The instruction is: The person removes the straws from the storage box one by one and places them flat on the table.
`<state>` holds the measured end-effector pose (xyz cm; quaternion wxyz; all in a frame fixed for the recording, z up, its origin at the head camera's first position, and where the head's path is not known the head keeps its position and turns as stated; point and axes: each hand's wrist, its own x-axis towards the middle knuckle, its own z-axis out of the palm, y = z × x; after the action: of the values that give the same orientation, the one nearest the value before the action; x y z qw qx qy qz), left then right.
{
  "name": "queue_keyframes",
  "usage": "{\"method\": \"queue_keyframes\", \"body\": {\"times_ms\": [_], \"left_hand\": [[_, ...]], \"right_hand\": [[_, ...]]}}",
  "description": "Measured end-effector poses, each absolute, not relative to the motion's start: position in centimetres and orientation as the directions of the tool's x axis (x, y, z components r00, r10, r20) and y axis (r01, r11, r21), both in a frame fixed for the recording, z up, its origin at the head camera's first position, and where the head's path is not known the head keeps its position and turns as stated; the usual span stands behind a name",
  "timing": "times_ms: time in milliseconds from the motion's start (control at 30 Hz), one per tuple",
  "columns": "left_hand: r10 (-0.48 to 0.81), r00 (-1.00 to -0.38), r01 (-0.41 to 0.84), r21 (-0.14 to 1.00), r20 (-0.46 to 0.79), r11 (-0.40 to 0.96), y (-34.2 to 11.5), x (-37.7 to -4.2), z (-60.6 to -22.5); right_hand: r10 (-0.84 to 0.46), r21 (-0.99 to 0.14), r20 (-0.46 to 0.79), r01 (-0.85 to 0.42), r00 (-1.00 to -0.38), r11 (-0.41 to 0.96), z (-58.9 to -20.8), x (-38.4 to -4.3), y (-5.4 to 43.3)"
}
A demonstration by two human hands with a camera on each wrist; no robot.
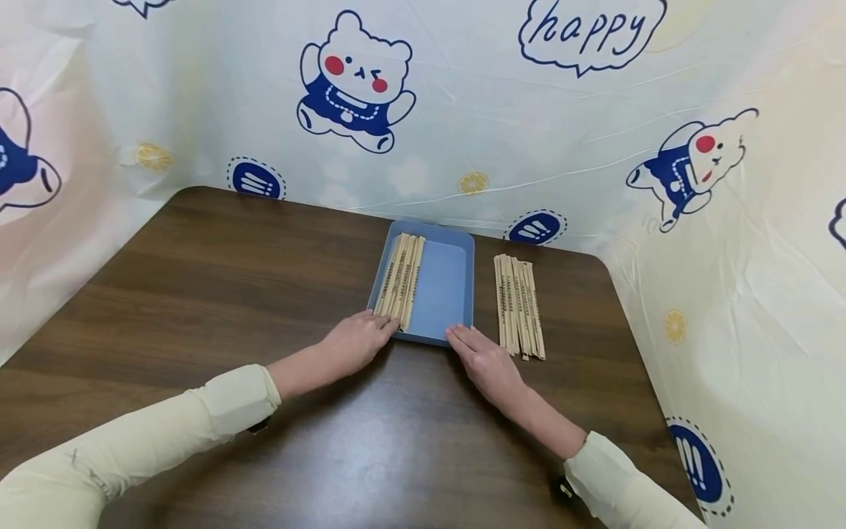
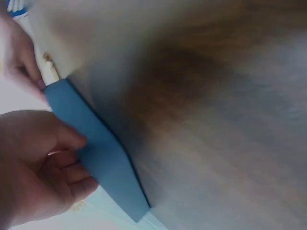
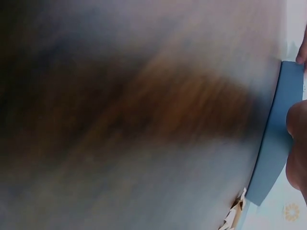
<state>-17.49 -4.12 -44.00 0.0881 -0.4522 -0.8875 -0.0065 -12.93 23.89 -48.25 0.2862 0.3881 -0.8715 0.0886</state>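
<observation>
A shallow blue tray [image 1: 443, 286] lies on the table, its near edge towards me. Several paper-wrapped chopsticks [image 1: 400, 279] with dark print lie side by side along its left half. My left hand [image 1: 357, 342] holds the tray's near left corner, fingertips over the rim by the chopsticks' ends. In the left wrist view its thumb presses the tray's outer wall [image 2: 103, 148]. At the near right corner, my right hand [image 1: 492, 367] grips the rim, with its thumb against the outer wall [image 3: 274, 139]. Part of the right hand is cut off in its own wrist view.
A second bundle of paper-wrapped chopsticks [image 1: 518, 305] lies on the table just right of the tray. Brown wood-grain table [image 1: 264, 279] extends around them. A printed cloth [image 1: 463, 110] hangs behind the table and along both sides.
</observation>
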Motion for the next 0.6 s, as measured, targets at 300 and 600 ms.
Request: {"method": "queue_keyframes", "body": {"times_ms": [300,600], "left_hand": [[0.686,-0.727,0.580,0.526,-0.009,0.622,-3.0,-20.7,-41.3],[0.576,-0.704,-0.214,0.897,-0.416,0.386,-1.9,-24.0,-40.1]], "right_hand": [[-0.611,0.016,0.547,-0.723,-0.572,0.691,-48.1,-12.6,23.6],[-0.597,-0.004,0.556,-0.720,-0.578,0.694,-48.1,-12.8,23.5]]}}
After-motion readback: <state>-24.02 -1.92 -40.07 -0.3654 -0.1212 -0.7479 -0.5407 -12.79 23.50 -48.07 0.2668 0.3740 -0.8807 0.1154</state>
